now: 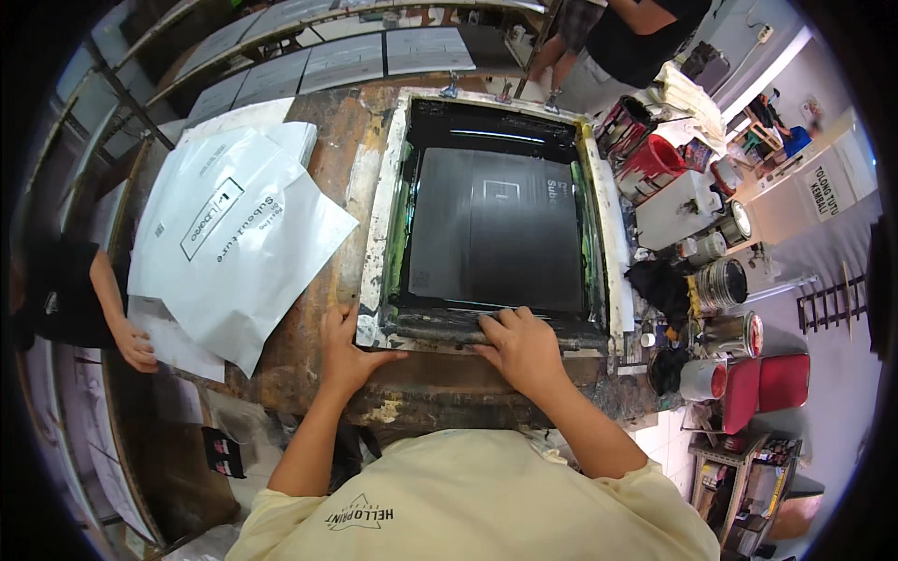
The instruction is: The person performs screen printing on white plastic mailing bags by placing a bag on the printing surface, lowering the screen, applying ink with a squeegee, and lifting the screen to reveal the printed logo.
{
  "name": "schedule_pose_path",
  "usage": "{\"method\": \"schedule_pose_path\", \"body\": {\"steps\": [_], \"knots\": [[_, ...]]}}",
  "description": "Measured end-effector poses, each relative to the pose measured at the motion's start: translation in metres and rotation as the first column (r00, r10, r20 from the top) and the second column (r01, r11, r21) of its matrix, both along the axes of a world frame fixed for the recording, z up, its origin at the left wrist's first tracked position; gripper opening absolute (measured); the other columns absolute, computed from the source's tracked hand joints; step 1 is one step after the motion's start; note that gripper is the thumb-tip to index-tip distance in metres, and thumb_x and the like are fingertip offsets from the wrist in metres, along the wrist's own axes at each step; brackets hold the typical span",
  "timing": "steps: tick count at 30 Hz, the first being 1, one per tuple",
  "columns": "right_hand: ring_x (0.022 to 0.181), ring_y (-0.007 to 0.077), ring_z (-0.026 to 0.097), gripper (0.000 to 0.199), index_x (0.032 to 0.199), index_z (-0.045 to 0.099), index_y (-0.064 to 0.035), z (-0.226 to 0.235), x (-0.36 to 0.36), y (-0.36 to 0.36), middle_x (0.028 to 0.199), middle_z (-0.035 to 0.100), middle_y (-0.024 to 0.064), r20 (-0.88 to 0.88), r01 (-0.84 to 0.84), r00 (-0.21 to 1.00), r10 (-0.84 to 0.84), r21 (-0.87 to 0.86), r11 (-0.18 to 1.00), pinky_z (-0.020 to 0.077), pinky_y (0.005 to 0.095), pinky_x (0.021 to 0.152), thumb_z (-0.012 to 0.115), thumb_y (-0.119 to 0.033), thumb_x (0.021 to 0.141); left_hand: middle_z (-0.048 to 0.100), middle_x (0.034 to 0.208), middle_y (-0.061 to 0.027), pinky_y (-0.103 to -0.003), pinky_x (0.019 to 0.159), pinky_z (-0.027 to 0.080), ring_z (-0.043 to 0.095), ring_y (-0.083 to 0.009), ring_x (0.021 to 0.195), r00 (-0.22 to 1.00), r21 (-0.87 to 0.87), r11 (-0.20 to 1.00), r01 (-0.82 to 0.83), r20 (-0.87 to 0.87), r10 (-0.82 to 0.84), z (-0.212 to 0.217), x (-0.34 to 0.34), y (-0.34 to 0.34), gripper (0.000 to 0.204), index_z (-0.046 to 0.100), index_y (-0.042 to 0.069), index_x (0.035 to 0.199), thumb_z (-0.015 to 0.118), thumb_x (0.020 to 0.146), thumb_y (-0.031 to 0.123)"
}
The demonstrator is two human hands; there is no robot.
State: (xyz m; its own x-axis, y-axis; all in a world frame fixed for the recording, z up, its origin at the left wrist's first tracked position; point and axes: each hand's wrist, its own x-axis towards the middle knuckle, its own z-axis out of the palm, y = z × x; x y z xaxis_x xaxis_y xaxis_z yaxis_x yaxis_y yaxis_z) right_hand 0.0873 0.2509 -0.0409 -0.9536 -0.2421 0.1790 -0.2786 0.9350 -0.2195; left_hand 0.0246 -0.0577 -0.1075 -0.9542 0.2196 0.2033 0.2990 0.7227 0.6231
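Note:
A silkscreen frame (374,224) with worn white-painted sides lies on the work table in front of me. Its mesh (486,224) is dark, with wet black ink pooled along the far end and a faint printed design in the middle. Along the near end rests a dark, ink-stained squeegee (430,327). My right hand (526,351) is closed over this bar, thumb on the near side. At the frame's near left corner is my left hand (348,360), its thumb stretched out along the near edge and its fingers apart from it.
Left of the frame, printed white plastic bags (234,234) lie piled on the brown table (351,131). A co-worker's hand (134,348) is beside them. Paint cans (720,280) and buckets (650,164) crowd the right side. Printed sheets (344,65) lie on far racks; another person (645,37) stands beyond.

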Motion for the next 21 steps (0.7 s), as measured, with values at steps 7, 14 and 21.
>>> {"method": "schedule_pose_path", "body": {"steps": [7, 14, 21], "knots": [[0.096, 0.0322, 0.065, 0.049, 0.123, 0.071, -0.0109, -0.014, -0.095, 0.029, 0.104, 0.065, 0.0085, -0.072, 0.0, 0.997, 0.003, 0.039, 0.999, 0.0568, 0.0448, 0.078, 0.088, -0.026, 0.079, 0.054, 0.112, -0.0102, -0.046, 0.098, 0.045, 0.051, -0.0317, 0.108, 0.994, -0.034, 0.999, -0.005, 0.111, 0.009, 0.014, 0.0, 0.002, 0.118, 0.062, 0.005, 0.151, 0.104, 0.05, 0.049], [0.098, 0.0324, 0.067, 0.037, 0.115, 0.072, -0.013, -0.03, -0.257, 0.081, 0.101, 0.067, 0.0076, -0.207, 0.008, 0.978, 0.012, 0.095, 0.995, 0.0578, 0.0469, 0.078, 0.083, -0.034, 0.087, 0.054, 0.112, -0.0114, -0.045, 0.092, 0.044, 0.051, -0.0314, 0.105, 0.993, -0.013, 1.0, 0.028, 0.112, -0.026, 0.002, 0.0, -0.007, 0.129, 0.056, 0.003, 0.157, 0.103, 0.049, 0.055], [0.096, 0.0363, 0.071, 0.038, 0.106, 0.073, -0.0116, 0.013, -0.358, 0.124, 0.095, 0.071, 0.0122, -0.039, -0.1, 0.994, 0.106, 0.134, 0.986, 0.0557, 0.0507, 0.079, 0.071, -0.049, 0.098, 0.066, 0.105, -0.0119, -0.047, 0.089, 0.044, 0.057, -0.0331, 0.098, 0.994, 0.027, 0.996, 0.082, 0.071, -0.084, -0.001, -0.004, -0.01, 0.137, 0.05, -0.002, 0.159, 0.099, 0.051, 0.065]]}}
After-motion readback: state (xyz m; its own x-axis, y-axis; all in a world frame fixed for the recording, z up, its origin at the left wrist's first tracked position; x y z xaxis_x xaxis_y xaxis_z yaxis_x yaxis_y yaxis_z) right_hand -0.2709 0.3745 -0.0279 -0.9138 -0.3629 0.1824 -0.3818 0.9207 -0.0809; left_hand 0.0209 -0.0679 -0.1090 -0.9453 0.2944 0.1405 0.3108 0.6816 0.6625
